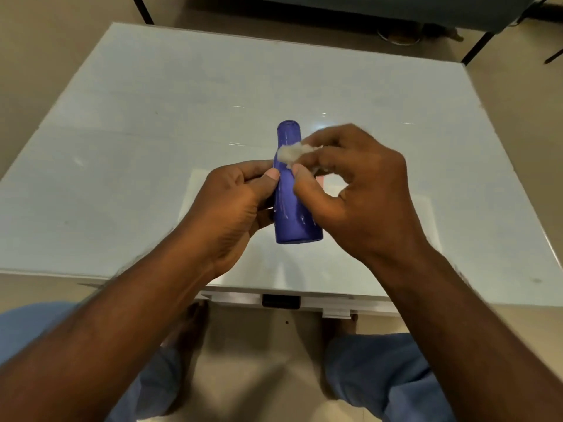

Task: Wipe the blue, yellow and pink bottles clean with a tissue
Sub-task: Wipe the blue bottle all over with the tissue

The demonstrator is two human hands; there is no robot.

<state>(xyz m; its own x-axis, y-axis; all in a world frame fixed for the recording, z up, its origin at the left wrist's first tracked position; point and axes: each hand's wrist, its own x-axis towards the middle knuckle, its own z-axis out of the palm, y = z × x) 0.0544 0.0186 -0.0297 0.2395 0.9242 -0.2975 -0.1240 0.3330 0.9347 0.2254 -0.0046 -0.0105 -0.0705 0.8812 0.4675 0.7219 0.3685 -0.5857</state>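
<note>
A blue bottle (289,205) is held above the near middle of the white table (152,141), its cap end pointing away from me. My left hand (234,205) grips its left side at mid-body. My right hand (353,190) pinches a small crumpled white tissue (294,153) and presses it against the bottle's upper part near the neck. Wet streaks show on the bottle's lower body. No yellow or pink bottle is in view.
The table's near edge (274,296) runs just above my knees, with a dark latch at its middle. Beyond the far edge stand dark furniture legs (478,47) and a metal bowl (399,36) on the floor. A faint pale rectangle (405,211) lies on the table under my hands.
</note>
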